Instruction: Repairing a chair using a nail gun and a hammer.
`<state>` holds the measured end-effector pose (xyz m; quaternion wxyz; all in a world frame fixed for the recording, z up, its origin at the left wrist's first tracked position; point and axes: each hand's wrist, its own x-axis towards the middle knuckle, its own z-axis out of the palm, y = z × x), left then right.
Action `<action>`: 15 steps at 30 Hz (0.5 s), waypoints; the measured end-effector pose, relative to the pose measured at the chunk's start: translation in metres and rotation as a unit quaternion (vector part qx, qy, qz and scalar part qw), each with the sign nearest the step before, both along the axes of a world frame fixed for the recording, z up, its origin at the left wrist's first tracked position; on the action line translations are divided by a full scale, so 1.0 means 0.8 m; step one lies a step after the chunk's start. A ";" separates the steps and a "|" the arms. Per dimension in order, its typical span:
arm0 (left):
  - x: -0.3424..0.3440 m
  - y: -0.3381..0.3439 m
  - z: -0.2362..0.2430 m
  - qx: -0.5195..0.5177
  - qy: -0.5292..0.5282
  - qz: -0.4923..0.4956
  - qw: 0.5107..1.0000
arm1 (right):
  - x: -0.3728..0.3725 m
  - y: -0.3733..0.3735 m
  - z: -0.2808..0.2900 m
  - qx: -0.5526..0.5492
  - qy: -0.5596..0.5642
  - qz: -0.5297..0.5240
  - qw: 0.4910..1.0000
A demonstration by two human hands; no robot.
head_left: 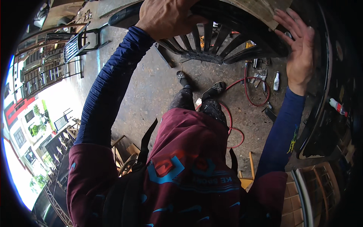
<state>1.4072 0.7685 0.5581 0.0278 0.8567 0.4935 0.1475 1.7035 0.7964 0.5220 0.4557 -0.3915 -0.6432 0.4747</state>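
A black wooden chair back (pixel 206 56) with fanned slats spans the top of the view, in front of my feet. My left hand (pixel 166 19) lies over its upper rail, thumb along the wood and fingers curled over the far side, partly cut off by the frame's edge. To the right, my right hand (pixel 300 47) is open, palm showing and fingers stretched toward the end of a light brown wooden board (pixel 261 15). Whether its fingertips touch the board I cannot tell.
A red hose (pixel 245 85) coils over the stained floor beside my feet. Nearby stand a white bottle (pixel 276 81) and small loose items. Stacked chairs (pixel 73 49) are at the left, a dark panel (pixel 321 94) at the right, with a red-labelled bottle (pixel 337 106) by it. Wooden furniture (pixel 317 185) stands lower right.
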 end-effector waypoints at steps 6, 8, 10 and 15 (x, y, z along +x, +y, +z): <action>0.003 -0.005 0.002 0.010 0.001 -0.004 1.000 | 0.028 -0.098 -0.160 -0.070 0.006 -0.060 0.996; 0.006 -0.008 0.000 0.203 -0.086 -0.062 0.973 | 0.011 -0.117 -0.208 -0.081 -0.034 -0.070 0.994; -0.033 -0.048 -0.049 0.202 -0.104 -0.014 0.974 | 0.002 -0.117 -0.241 -0.151 -0.107 -0.078 0.980; -0.178 -0.190 -0.246 0.129 -0.318 0.385 0.857 | -0.022 -0.120 -0.263 -0.182 -0.145 -0.086 0.969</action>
